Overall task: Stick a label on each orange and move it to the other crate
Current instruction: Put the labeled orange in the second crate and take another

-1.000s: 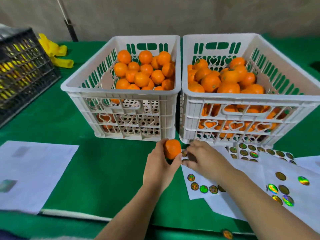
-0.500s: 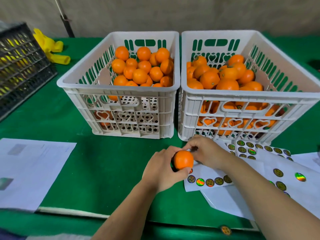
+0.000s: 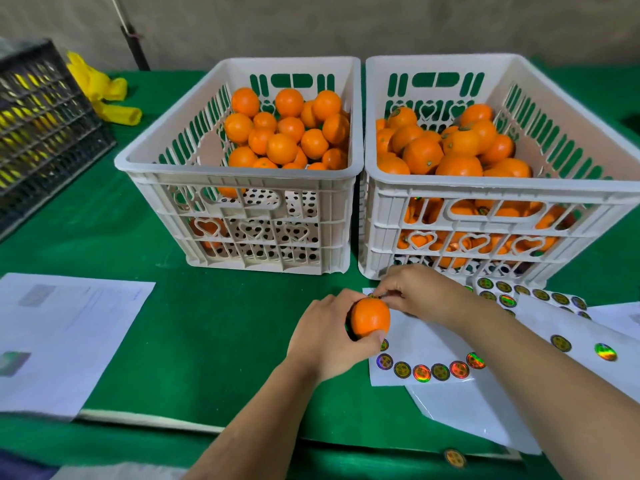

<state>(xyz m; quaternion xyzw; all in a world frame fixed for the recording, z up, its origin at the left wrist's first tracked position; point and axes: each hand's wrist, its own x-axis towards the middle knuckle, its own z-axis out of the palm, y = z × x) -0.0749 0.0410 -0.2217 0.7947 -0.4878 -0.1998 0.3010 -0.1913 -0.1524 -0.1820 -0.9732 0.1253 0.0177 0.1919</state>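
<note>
Two white crates (image 3: 242,174) of oranges, left hand (image 3: 325,337) gripping one orange (image 3: 370,317), right hand (image 3: 420,292) pinching one label (image 3: 373,296)

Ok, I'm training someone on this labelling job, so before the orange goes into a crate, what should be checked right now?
1. Orange held firmly: ok, the left hand grips it above the green table.
2. Label at the fruit: ok, the right hand pinches it at the orange's top.
3. Label pressed flat: cannot tell, the fingers hide it.
4. Which crate receives it: cannot tell for certain; some fruit in the right crate shows labels, none shows in the left crate.
5. Room in the right crate: ok, its pile sits below the rim.
6. More labels ready: ok, the sticker sheet has several.
</note>
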